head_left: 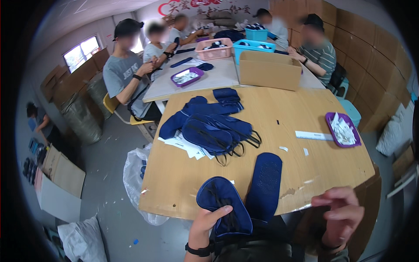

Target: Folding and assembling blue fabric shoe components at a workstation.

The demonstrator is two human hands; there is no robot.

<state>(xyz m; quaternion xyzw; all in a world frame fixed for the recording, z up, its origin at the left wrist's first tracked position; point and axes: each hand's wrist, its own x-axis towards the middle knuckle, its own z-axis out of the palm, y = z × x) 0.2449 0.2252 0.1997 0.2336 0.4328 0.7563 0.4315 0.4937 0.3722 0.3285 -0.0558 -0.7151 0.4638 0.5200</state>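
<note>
My left hand (211,222) grips a navy blue oval fabric pouch (227,196) near the table's front edge, thumb pressed on top over its black cords. Right beside it lies a navy slipper (265,185), its dotted sole facing up and its lower end by the table edge. My right hand (339,214) is raised off the table's front right edge, fingers loosely bent and apart, with nothing visible in it. Farther off, a pile of navy fabric pieces with black cords (214,129) rests partly on white printed sheets (185,144).
A purple tray of white slips (345,130) stands at the right, touching a white ruler (312,136). Past the pile are a cardboard box (270,72), a pink basket (214,50) and a blue basket (244,47). Several people sit along the far tables. A plastic bag (135,174) hangs left.
</note>
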